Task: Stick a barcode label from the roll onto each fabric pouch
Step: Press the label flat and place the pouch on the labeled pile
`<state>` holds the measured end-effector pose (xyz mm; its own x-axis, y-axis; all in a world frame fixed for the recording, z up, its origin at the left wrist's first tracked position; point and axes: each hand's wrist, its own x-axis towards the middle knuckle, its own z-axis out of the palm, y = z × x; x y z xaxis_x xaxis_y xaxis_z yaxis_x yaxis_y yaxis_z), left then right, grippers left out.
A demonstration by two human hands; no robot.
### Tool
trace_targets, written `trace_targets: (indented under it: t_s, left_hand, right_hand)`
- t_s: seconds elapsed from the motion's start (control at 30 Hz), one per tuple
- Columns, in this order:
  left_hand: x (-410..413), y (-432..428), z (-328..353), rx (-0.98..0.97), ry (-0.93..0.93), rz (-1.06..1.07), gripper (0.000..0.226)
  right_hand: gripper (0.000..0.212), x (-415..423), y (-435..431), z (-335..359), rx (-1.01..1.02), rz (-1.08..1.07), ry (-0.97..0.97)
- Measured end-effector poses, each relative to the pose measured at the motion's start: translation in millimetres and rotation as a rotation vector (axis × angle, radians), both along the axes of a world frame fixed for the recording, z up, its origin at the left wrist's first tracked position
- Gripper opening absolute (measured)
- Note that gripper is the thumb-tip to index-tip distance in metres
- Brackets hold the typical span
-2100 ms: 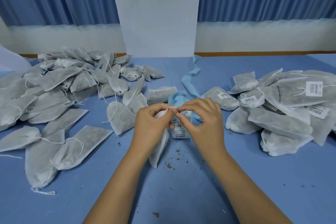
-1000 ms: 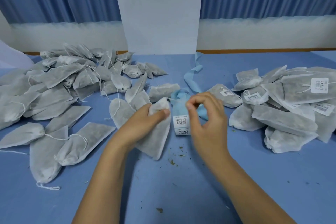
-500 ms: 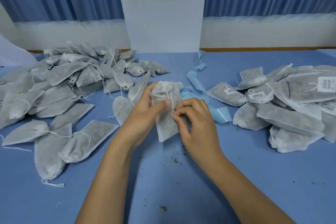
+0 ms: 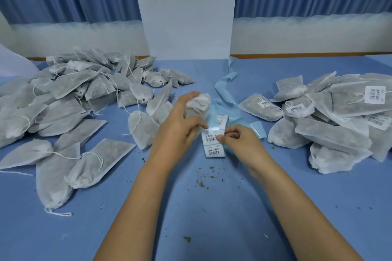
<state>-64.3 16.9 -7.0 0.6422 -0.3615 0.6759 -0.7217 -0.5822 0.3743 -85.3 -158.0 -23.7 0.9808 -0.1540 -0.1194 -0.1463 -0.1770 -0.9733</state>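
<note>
Pouch (image 4: 198, 103): gripped in the left hand (image 4: 180, 125), bunched, held off the surface (image 4: 318, 207) just behind the label strip (image 4: 214, 144). Left fingers (image 4: 198, 122) are curled round it. One fingertip seems to reach the upper end of the strip; contact not certain.

Change over the last half second: the right hand (image 4: 239, 142) was on the pouch at its drawstring, both hands working the fabric. It has now left the pouch and gone to the strip. Right fingers (image 4: 230, 135) are pinched together at the right edge of the top label (image 4: 212, 136). Whether that edge is already lifted cannot be told; slight blur. A second label (image 4: 215, 151) sits below it on the strip, untouched. Used blue backing (image 4: 226, 83) trails away toward the wall.

Reading: pouch prep is finished and the cycle has moved on to the peel. This pouch carries no label that I can see. The next move likely needs a clean peel off the backing, then a press onto a flat face of the pouch. It is crumpled in the grip, so it may need smoothing first.

Progress: unlabelled pile (image 4: 70, 95) on the left is large. Labelled pile (image 4: 331, 121) on the right shows several barcodes. Judged well short of done. Loose crumbs (image 4: 203, 182) lie on the surface near the wrists.
</note>
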Motion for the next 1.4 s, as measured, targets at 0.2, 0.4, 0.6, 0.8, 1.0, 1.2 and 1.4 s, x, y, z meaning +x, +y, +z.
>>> trace_targets:
  t_s: [0.2,0.4,0.6,0.8,1.0,1.2,1.4]
  left_hand:
    - [3,-1,-10,0.098,0.079,-0.09,0.022]
    - [5,-13,-13,0.078,0.074,0.03,0.032]
    - [6,-15,-16,0.04,0.07,0.062,0.022]
    - [10,-2,-19,-0.164,0.29,0.022,0.013]
    - [9,-7,-15,-0.446,0.465,0.074,0.017]
    - [4,5,0,-0.846,0.188,0.392,0.014]
    - [-5,-9,-2,-0.521,-0.015,0.259,0.016]
  right_hand:
    - [0.012,4,2,-6,0.032,-0.044,-0.079]
    - [0.024,6,4,-6,0.068,-0.053,-0.096]
    - [0.032,1,5,-5,0.098,0.086,-0.051]
    - [0.028,2,2,-2,0.04,0.069,-0.054]
    - [0.018,1,-6,1,0.022,0.125,-0.021]
    - [0.013,5,-6,-1,0.09,-0.046,-0.062]
    - [0.022,11,4,-3,0.072,-0.249,-0.17]
